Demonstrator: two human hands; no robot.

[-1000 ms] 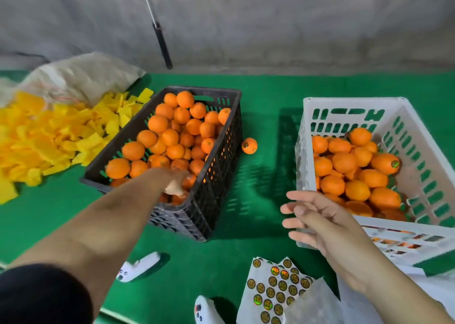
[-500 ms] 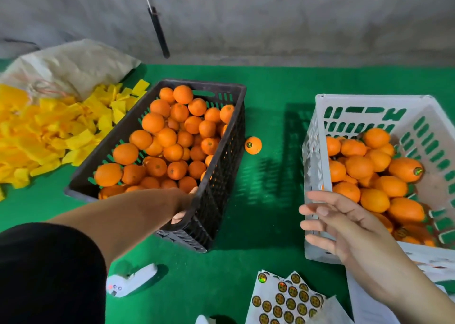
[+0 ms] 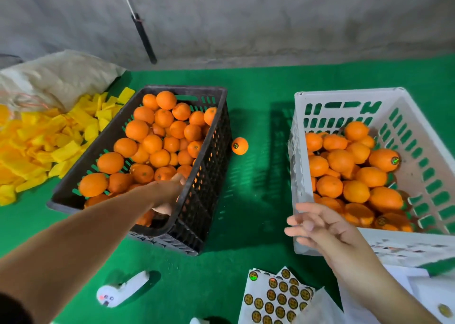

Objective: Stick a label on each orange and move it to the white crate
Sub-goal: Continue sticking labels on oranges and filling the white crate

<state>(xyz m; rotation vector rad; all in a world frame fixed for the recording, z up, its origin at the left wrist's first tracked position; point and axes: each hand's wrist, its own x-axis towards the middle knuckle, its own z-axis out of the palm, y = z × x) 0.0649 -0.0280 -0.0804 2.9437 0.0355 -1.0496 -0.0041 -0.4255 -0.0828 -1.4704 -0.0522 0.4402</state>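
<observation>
Oranges (image 3: 157,148) fill the black crate (image 3: 211,166) at centre-left on the green mat (image 3: 256,200); more oranges, some with labels showing, lie in the white crate (image 3: 299,175) to the right. One labelled orange (image 3: 239,146) sits alone on the mat, just beside the black crate's right wall and well apart from the white crate. I see my left hand (image 3: 170,193) reaching down into the near right corner of the black crate, beside the rim; its fingers are hidden below the hand and the crate wall, so I cannot tell whether they grip a fruit. My right hand (image 3: 320,227) hovers in front of the white crate's near left corner, fingers spread and loosely extended, holding nothing; it is blurred. A label sheet (image 3: 278,296) with round gold stickers lies on the mat at the near edge, below the right hand. A small white device (image 3: 120,290) lies near the bottom left. Yellow pieces (image 3: 37,146) are heaped at far left, with a pale sack (image 3: 56,79) behind them.
</observation>
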